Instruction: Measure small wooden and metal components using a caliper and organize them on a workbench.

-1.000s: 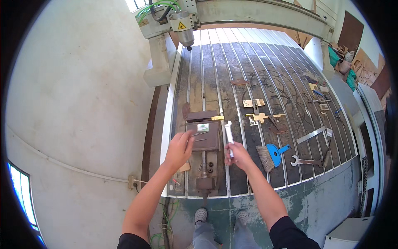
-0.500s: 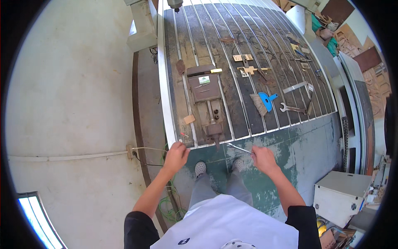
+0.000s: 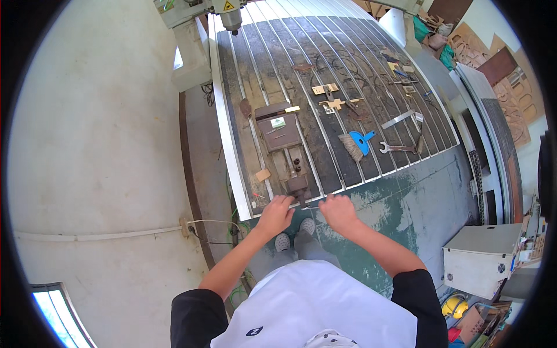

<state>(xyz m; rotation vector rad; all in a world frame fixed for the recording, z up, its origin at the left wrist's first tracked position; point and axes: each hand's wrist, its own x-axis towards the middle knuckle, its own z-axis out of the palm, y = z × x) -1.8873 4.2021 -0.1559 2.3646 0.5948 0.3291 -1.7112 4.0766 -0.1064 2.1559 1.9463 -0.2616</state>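
My left hand rests on the front edge of the slotted metal machine bed, fingers laid over the rail. My right hand is beside it, closed on a slim silver wrench that points toward my left hand. Just beyond both hands a dark clamp sits at the bed's edge, in line with a dark metal block farther in.
A brush with a blue handle, a spanner and small wooden pieces lie on the bed. The machine's spindle head hangs at the far end. A white cabinet stands at right on the green floor.
Both hands have drawn back from the dark block on the bed to the bed's front edge. The wrench stays in my right hand. My body now fills the lower view.
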